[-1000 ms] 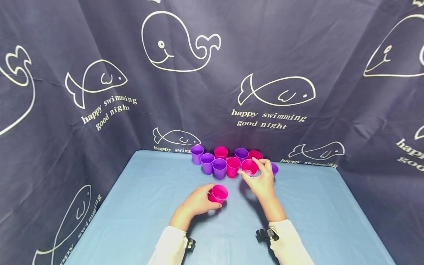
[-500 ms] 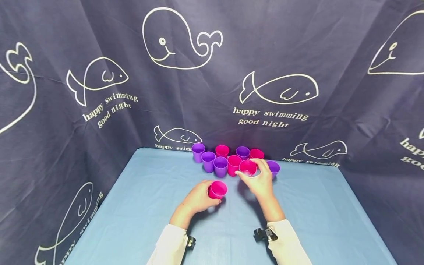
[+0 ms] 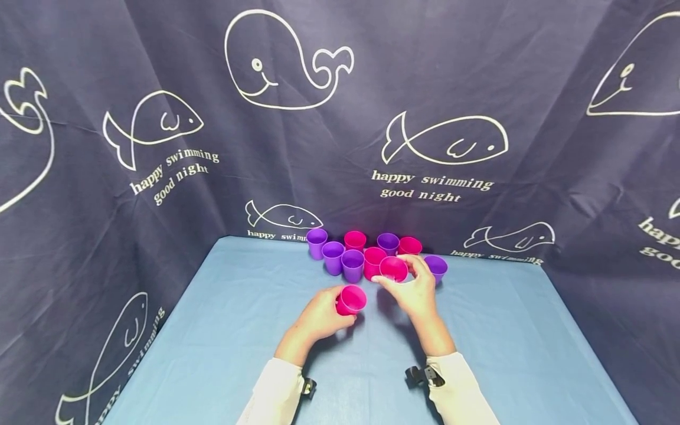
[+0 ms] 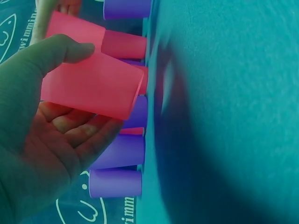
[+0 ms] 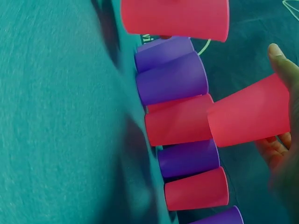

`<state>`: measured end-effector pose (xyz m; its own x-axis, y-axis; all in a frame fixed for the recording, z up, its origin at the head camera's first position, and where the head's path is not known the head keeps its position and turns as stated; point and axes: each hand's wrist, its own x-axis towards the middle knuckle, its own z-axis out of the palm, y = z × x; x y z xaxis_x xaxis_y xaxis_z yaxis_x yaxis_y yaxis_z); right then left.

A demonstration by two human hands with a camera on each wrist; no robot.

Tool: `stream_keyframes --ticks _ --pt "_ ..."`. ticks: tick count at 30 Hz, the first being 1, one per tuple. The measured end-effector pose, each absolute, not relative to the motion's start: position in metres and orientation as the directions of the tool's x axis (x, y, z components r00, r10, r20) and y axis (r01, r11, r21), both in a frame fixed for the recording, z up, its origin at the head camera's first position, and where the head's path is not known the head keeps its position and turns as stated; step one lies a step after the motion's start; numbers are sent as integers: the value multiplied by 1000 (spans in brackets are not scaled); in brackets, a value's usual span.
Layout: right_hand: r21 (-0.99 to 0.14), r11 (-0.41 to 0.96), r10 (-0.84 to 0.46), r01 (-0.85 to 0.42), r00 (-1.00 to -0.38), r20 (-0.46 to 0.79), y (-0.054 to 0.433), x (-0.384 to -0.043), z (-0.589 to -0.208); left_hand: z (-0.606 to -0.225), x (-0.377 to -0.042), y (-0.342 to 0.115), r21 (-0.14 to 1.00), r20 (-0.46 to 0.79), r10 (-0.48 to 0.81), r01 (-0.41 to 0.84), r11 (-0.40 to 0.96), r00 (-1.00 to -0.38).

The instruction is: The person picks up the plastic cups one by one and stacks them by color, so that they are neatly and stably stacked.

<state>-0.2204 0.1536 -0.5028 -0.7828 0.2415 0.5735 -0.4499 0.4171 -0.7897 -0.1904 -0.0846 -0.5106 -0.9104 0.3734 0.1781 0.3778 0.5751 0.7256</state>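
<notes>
My left hand (image 3: 320, 313) grips a pink plastic cup (image 3: 351, 300), thumb on one side and fingers on the other, its mouth facing up. In the left wrist view this cup (image 4: 93, 84) is held clear of the blue cloth, over its shadow. My right hand (image 3: 417, 290) pinches a second pink cup (image 3: 394, 269) near its rim, farther back and to the right. This cup (image 5: 252, 112) is also raised in the right wrist view, overlapping a standing pink cup (image 5: 180, 121) behind it.
Purple and pink cups stand upright along the table's back, among them a purple cup (image 3: 353, 265), a pink cup (image 3: 375, 264) and, at the right end, a purple cup (image 3: 436, 268). A dark printed curtain (image 3: 319, 153) rises behind the blue table (image 3: 223, 330).
My right hand has carried its pink cup a little to the left, showing more of the purple cup at the right end. My left hand has moved its cup slightly forward.
</notes>
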Motion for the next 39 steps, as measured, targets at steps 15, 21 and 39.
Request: stream_keyframes --ticks 15,21,39 --pt "-885 327 306 -331 -849 430 146 -210 -490 -516 -190 -82 734 179 359 368 571 -916" --pt "-904 296 319 -308 -860 397 143 -207 -489 -518 -189 -81 746 168 355 354 564 -920" --pt "-955 185 297 -233 -913 281 127 -189 -463 -520 -185 -78 733 189 375 384 561 -908"
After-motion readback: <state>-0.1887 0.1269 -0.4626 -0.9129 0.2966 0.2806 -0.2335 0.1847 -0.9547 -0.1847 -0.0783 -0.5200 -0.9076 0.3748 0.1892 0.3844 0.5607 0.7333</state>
